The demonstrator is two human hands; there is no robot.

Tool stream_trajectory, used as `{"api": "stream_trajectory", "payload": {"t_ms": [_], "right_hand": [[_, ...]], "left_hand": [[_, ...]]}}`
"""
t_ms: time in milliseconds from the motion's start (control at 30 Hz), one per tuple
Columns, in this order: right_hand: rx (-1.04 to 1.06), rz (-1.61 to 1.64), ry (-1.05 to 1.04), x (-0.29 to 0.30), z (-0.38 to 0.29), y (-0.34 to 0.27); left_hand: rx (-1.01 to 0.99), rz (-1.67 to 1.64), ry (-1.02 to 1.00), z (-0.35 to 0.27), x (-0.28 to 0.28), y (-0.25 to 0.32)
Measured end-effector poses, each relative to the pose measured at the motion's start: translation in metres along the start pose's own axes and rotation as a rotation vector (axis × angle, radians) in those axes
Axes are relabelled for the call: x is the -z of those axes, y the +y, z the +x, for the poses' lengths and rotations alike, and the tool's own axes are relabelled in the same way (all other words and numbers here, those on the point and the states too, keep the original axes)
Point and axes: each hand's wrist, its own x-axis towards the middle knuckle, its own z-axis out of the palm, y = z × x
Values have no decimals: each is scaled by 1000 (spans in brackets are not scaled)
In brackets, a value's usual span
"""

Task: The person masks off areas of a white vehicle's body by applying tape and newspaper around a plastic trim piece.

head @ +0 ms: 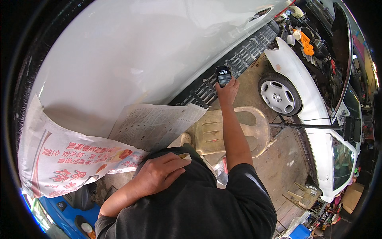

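My right hand (228, 91) grips a black smartphone (223, 77) with a lit screen, held out over the slatted grille strip of the white car panel. Near my waist, my left hand (159, 173) is curled around a small pale object (185, 156) with a yellowish patch; most of it is hidden by the fingers. Beyond both hands spreads the large glossy white car panel (119, 53). Its lower edge carries a newspaper sheet (155, 122) and a printed white cloth or sheet (74, 158). The grille strip (244, 56) is dark with worn metallic slats.
A worn beige plastic stool (209, 128) stands below my right forearm. To the right is a white car (316, 119) with its engine bay exposed, an orange cloth (306, 43) there, and a wheel (279, 94). A black stand bar (304, 126) reaches toward it. A blue vehicle part (56, 209) lies lower left.
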Motion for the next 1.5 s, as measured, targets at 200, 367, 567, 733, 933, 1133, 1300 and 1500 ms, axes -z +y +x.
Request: {"api": "stream_trajectory", "payload": {"t_ms": [200, 367, 567, 733, 933, 1133, 1300, 1500], "right_hand": [[-5, 1, -3, 0, -1, 0], [-18, 4, -12, 0, 0, -1], [-26, -23, -6, -5, 2, 0], [-138, -91, -165, -11, 10, 6], [-188, -210, -229, -17, 33, 8], [-256, -250, -289, -23, 58, -1], [-225, -267, -318, -24, 64, -8], [-118, -150, -157, -5, 60, -2]], "left_hand": [[-4, 8, 2, 0, -1, 0], [-5, 0, 11, 0, -1, -1], [-15, 4, 28, 0, 0, -1], [-15, 18, 41, 1, 3, 0], [8, -1, 65, -2, 5, -3], [-1, -71, 48, -9, 12, 7], [-513, 248, -19, -27, 62, 74], [-547, 333, -54, -34, 78, 148]]}}
